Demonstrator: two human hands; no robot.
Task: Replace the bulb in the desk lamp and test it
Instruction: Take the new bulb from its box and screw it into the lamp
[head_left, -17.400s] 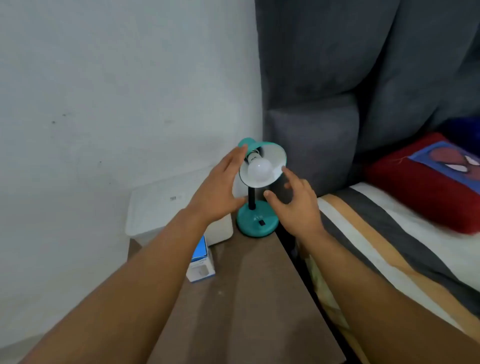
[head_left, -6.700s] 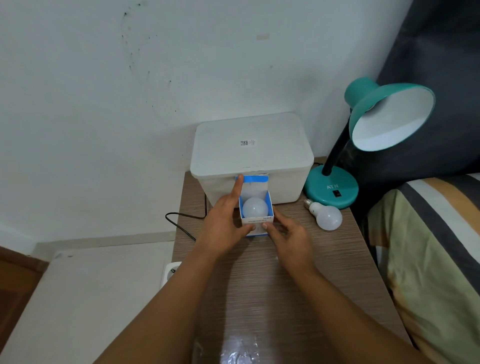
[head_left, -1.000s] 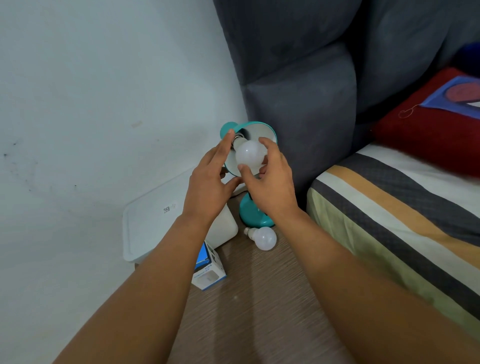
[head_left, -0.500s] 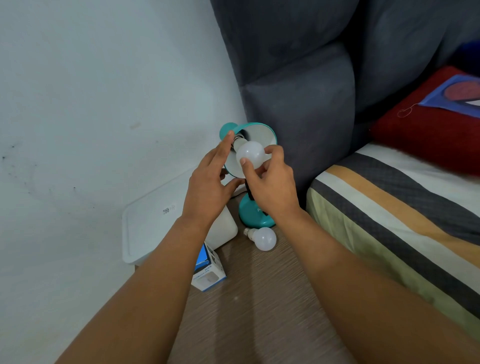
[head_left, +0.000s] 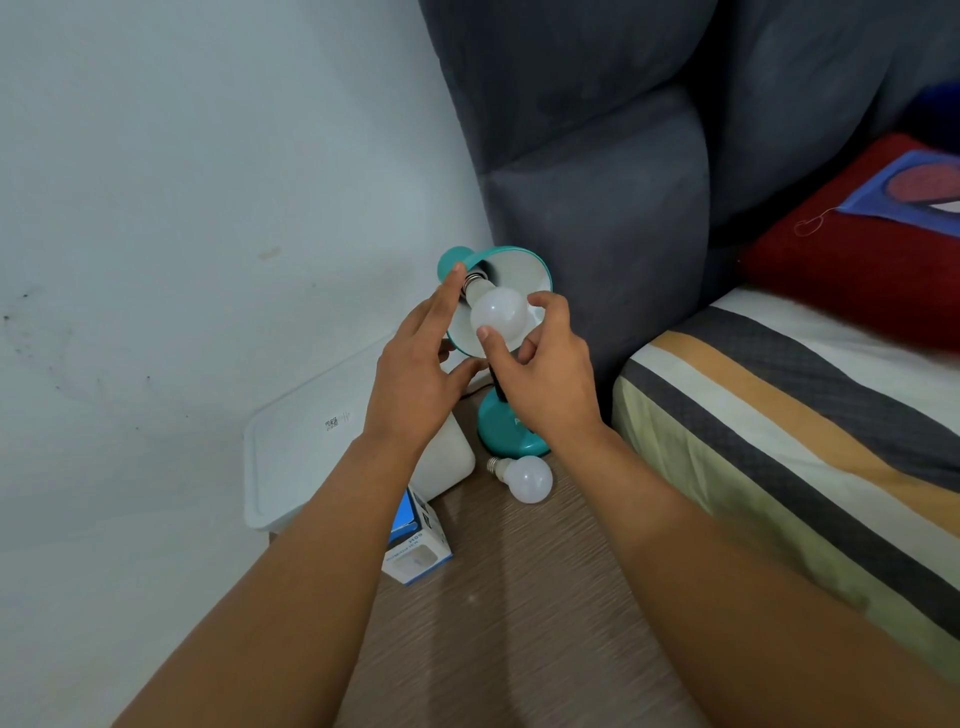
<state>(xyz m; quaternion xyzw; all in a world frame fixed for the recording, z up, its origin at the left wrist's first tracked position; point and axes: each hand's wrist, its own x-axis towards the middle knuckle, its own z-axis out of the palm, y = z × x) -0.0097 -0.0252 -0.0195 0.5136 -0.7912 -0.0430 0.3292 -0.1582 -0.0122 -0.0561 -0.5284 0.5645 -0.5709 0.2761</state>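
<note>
**Screwing the new bulb in, not seated yet**

My right hand (head_left: 545, 379) has thumb and fingers pinched on the bulb (head_left: 497, 312), whose base sits at the socket inside the shade (head_left: 524, 270). My left hand (head_left: 415, 379) is spread open, fingertips braced on the shade's back. Threads still show, so I reckon more turns are needed, then the switch.

The lamp (head_left: 506, 428) stands at the surface's (head_left: 519, 623) far right corner, tight against the headboard (head_left: 597, 260). The old bulb (head_left: 527, 479) lies loose beside the base, the box (head_left: 418, 548) at the left edge, so elbow room is thin.

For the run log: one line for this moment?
step: seating bulb | right hand: on bulb | left hand: steadying shade | lamp: unlit
</note>
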